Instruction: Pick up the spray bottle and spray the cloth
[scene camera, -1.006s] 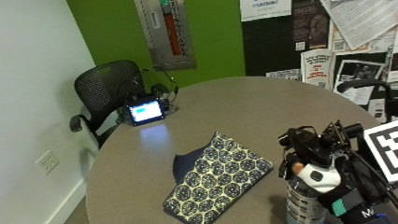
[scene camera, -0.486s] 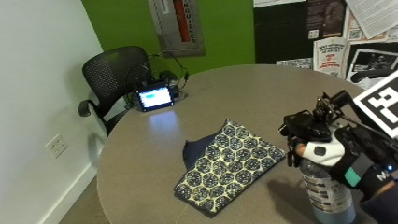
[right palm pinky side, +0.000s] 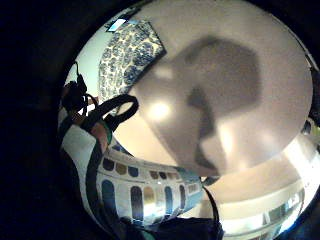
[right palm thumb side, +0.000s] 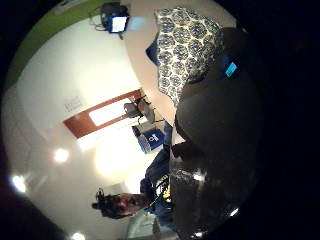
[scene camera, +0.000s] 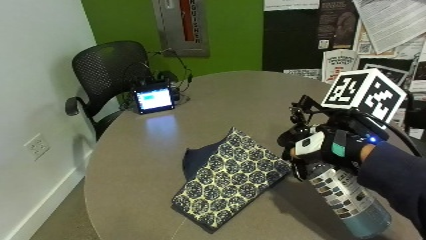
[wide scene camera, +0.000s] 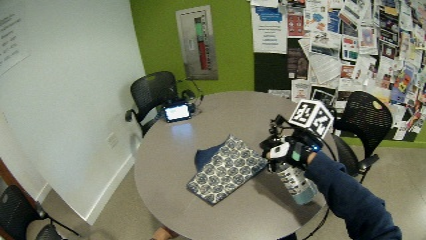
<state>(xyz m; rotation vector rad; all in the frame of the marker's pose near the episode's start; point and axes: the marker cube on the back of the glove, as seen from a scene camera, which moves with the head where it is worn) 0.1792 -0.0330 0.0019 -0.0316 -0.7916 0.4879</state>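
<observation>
Beside the cloth (scene camera: 229, 182) on the worktop (scene camera: 219, 100) | right hand (scene camera: 329, 147) grip closed round bottle (scene camera: 346, 197) top | bottle tilted, nozzle toward cloth, not touching it

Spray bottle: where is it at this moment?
In the outside view the spray bottle is tilted in the gloved right hand, just right of the patterned cloth on the round table.

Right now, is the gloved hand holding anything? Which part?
Yes. The black-gloved right hand grips the patterned translucent spray bottle at its top, around the neck and sprayer head. The bottle's body hangs free below, tilted, beside the blue-and-yellow patterned cloth.
</observation>
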